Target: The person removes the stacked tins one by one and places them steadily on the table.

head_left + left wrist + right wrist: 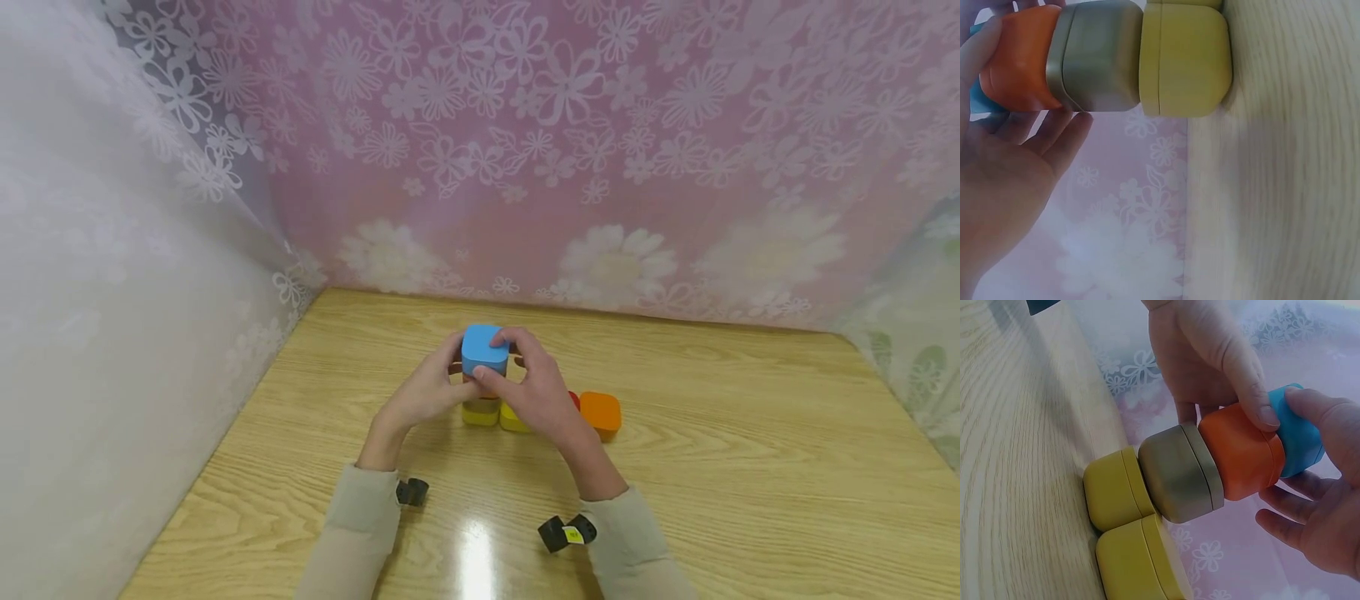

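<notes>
A stack of rounded-square boxes stands on the table. From bottom to top it has a yellow box (1115, 492), a gold-brown box (1179, 474), an orange box (1240, 453) and a light blue box (483, 347). My left hand (426, 390) holds the orange box, its thumb on the near side and its fingers behind. With thumb and fingers, my right hand (542, 396) grips the blue box on top. The boxes sit slightly out of line with one another. A second yellow box (1138, 562) touches the bottom one.
Right of the stack on the wooden table (750, 467) are a red box (574, 400), mostly behind my right hand, and another orange box (600, 413). A pink flowered curtain (510, 208) hangs along the table's back edge, and a pale one (135, 292) at the left.
</notes>
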The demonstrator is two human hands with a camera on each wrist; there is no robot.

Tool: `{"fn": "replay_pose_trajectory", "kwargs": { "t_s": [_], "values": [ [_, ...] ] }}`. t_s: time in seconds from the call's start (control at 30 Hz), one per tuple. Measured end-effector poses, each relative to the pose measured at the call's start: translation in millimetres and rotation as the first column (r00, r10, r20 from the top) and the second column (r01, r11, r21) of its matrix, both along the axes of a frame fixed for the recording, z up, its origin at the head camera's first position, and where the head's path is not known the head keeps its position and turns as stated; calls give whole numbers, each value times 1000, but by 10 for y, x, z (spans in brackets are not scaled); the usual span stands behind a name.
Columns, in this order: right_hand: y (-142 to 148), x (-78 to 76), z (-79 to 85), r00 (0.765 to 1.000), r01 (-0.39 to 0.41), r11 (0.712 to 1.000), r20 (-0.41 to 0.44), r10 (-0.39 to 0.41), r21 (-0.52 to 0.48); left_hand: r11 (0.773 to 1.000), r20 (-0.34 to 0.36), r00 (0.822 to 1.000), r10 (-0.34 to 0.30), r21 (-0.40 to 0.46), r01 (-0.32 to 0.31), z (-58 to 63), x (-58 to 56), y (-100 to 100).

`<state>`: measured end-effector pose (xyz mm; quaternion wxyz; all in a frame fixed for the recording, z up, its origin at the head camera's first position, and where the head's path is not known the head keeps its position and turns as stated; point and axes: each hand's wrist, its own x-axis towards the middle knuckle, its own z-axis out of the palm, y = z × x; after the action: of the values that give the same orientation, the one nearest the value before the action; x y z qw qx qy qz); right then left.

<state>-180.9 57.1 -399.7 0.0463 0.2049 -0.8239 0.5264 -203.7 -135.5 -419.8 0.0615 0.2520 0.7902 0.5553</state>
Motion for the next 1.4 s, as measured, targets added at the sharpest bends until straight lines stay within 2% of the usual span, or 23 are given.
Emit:
{"fn": "replay_pose_trajectory", "kwargs": {
  "t_s": [0.2,0.53,0.77,1.0,1.4],
  "values": [
    [-20,-4,-7,1000,-7,1000,-16,7,-11,1000,66,998,-14,2,14,-2,23,-15],
    [28,22,37,1000,-10,1000,-8,10,-13,1000,33,999,5,-29,-4,-13,22,6],
    [114,43,32,1000,-22,999,-13,21,-42,1000,80,997,5,-31,-3,-25,31,3],
    [210,68,24,1000,-9,998,-8,9,-59,998,65,998,20,-60,-16,-18,21,-2],
    [355,126,-10,1000,8,994,7,-7,-107,999,62,998,1,-44,2,-16,16,-3]
  ]
}}
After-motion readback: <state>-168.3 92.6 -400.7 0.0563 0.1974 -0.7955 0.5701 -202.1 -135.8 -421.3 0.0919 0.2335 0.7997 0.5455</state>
